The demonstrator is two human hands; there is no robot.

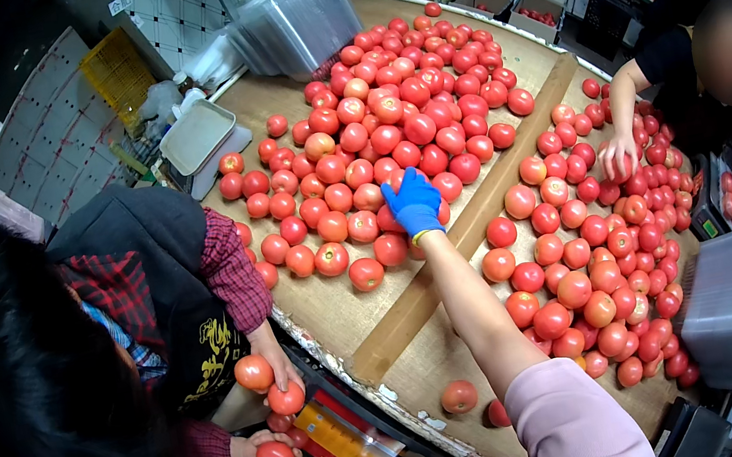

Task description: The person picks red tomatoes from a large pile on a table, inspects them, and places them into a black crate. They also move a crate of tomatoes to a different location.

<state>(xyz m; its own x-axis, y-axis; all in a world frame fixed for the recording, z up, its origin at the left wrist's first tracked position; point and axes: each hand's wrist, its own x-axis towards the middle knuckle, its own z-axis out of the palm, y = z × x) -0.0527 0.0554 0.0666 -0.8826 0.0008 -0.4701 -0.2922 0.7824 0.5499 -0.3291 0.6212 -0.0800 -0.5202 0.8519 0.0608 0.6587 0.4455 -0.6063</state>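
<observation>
My right hand (414, 203), in a blue glove with a yellow edge at the wrist, reaches palm down into the tomatoes on the left part of the wooden tabletop (321, 307). Its thumb and fingers are spread against a red tomato (397, 177); the palm side is hidden, so a firm grip cannot be made out. Other tomatoes touch or lie close around the glove, among them a tomato (447, 187) just to its right. My left hand is out of view. A wooden strip (408, 315) crosses the table below my forearm, and a second heap of tomatoes (573, 290) lies beyond it.
A person (149, 263) at the left holds several tomatoes over a printed carton (349, 439). Another person (677, 61) at the right has a hand on the right heap. Stacked clear plastic containers (298, 24) stand at the back, more (730, 307) at the right. A scale (201, 140) sits at the left edge.
</observation>
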